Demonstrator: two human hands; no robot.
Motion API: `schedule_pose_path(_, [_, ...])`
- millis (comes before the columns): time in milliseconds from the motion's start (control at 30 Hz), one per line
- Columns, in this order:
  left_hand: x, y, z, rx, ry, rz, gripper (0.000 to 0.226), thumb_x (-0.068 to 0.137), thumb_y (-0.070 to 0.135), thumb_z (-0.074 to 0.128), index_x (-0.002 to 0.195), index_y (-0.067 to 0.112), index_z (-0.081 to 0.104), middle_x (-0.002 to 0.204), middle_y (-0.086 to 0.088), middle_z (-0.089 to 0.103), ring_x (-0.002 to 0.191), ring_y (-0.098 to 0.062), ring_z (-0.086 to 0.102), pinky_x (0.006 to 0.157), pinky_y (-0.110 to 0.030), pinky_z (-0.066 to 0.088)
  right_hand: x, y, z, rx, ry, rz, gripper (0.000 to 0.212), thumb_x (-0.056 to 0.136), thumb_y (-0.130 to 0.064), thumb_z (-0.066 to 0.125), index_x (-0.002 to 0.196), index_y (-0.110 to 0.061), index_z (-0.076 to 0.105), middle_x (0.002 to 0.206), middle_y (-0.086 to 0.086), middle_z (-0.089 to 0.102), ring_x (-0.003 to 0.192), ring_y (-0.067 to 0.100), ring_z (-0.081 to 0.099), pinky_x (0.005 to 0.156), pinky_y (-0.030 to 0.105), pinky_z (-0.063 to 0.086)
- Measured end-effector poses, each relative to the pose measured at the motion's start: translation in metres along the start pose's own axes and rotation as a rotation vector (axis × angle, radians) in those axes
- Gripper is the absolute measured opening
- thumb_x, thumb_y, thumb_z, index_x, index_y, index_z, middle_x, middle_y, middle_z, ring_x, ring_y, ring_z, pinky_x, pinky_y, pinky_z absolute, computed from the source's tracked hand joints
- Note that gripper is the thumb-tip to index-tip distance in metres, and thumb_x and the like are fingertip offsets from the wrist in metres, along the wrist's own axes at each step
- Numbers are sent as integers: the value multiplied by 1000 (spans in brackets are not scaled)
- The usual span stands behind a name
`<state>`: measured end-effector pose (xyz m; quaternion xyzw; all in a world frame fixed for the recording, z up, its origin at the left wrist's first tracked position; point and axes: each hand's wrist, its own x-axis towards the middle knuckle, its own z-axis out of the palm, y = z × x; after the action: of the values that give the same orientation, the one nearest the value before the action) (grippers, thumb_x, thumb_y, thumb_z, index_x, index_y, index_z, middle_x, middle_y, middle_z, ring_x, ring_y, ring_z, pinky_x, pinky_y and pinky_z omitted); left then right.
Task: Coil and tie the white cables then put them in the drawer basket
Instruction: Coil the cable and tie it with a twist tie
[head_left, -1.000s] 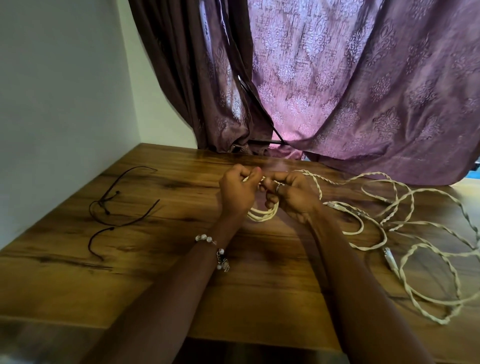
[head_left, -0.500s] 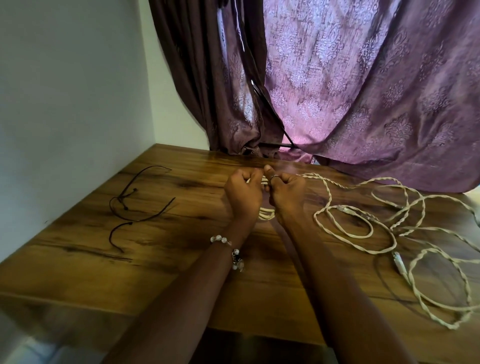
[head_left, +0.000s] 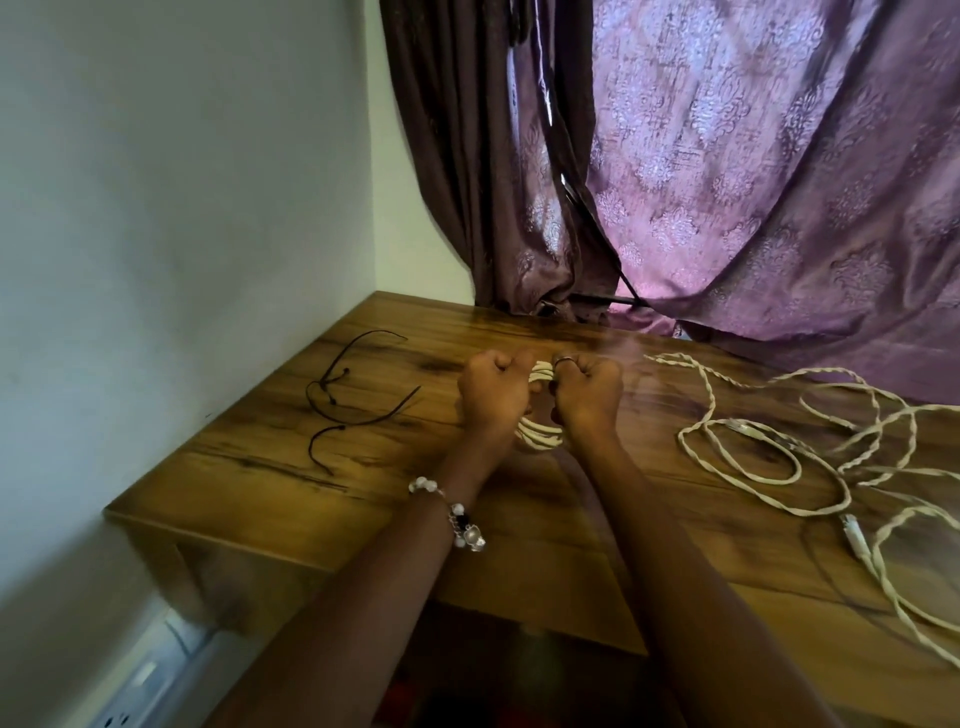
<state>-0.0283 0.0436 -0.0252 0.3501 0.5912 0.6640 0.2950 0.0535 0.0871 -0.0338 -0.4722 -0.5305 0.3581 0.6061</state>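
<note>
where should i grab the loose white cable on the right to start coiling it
Judging by its pose, pinch the loose white cable just behind the plug end lying near the table's front right, coming from above. That end lies apart from the tangled loops, so it should feed out freely.

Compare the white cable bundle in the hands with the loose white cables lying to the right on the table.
The coiled bundle is wound into small tight loops; the loose cables sprawl in wide tangled loops. The bundle is gripped by the left hand and right hand; the loose cables lie untouched on the table. Both are white and look twisted.
</note>
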Motion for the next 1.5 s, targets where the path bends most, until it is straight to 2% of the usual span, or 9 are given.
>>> schedule_pose_path(167, [21, 20, -76, 92, -89, -10, 28, 87, 34, 66, 70, 12, 65, 70, -7, 70, 61, -18, 62, 66, -35, 52, -7, 0, 11, 1, -2, 33, 41, 84, -14, 60, 46, -15, 45, 59, 5, 39, 56, 18, 34, 51, 31, 28])
schedule_pose_path(267, [48, 26, -137, 497, 46, 187, 8, 87, 16, 67, 87, 10, 72, 91, -7, 73, 89, -20, 66, 89, -32, 50, -7, 2, 13, -34, -1, 31, 39, 85, -12, 61, 48, -11, 50, 57, 6, 42, 53, 17, 37, 49, 31, 31])
schedule_pose_path(367, [68, 22, -185, 892, 19, 303, 20, 79, 5, 69, 97, 11, 74, 99, -11, 72, 97, -27, 66, 89, -30, 48, -8, 3, 17, -53, -12, 32, 36, 86, -12, 61, 51, -7, 54, 55, 5, 43, 49, 16, 37, 47, 28, 30])
schedule_pose_path(467, [77, 15, -205, 1074, -56, 236, 23, 78, 12, 74, 100, 16, 75, 101, -11, 72, 98, -27, 65, 90, -31, 48, -7, 8, 20, -65, -11, 42, 40, 87, -13, 62, 48, -10, 52, 53, 3, 43, 49, 15, 38, 45, 26, 29])
schedule_pose_path(600, [83, 5, -211, 937, -18, 30, 26, 68, 16, 84, 93, 12, 75, 99, -14, 71, 95, -28, 65, 88, -37, 52, -6, 14, 21, -84, -5, 43, 35, 87, -13, 62, 54, -6, 56, 58, 5, 42, 54, 17, 39, 48, 30, 32])
schedule_pose_path(833, [88, -7, -216, 791, 15, 68, 10, 71, 10, 81, 80, 9, 76, 85, -11, 73, 83, -20, 67, 84, -33, 53, -1, 20, 19, -52, -8, 77, 32, 88, -13, 60, 57, -6, 59, 55, 6, 48, 51, 18, 43, 48, 26, 32])
schedule_pose_path(1033, [83, -7, -208, 868, 30, 137, 14, 77, 22, 77, 89, 15, 73, 80, -8, 69, 71, -20, 63, 69, -26, 46, -2, 24, 21, -51, -22, 85, 40, 87, -15, 60, 48, -14, 53, 51, 4, 45, 51, 17, 41, 49, 29, 30])
schedule_pose_path(1333, [94, -14, -191, 1061, -32, 201, 9, 73, 36, 78, 72, 28, 75, 87, -6, 72, 95, -29, 61, 95, -41, 45, -4, 25, 17, -53, -36, 78, 44, 89, -16, 60, 47, -13, 51, 50, 2, 42, 48, 14, 37, 47, 24, 28])
schedule_pose_path(1500, [96, -14, -184, 1064, -6, 242, 20, 82, 27, 70, 78, 8, 75, 87, -12, 72, 94, -30, 62, 98, -40, 42, -4, 25, 17, -71, -64, 41, 44, 91, -15, 59, 48, -12, 50, 50, 3, 40, 43, 13, 32, 45, 24, 27])
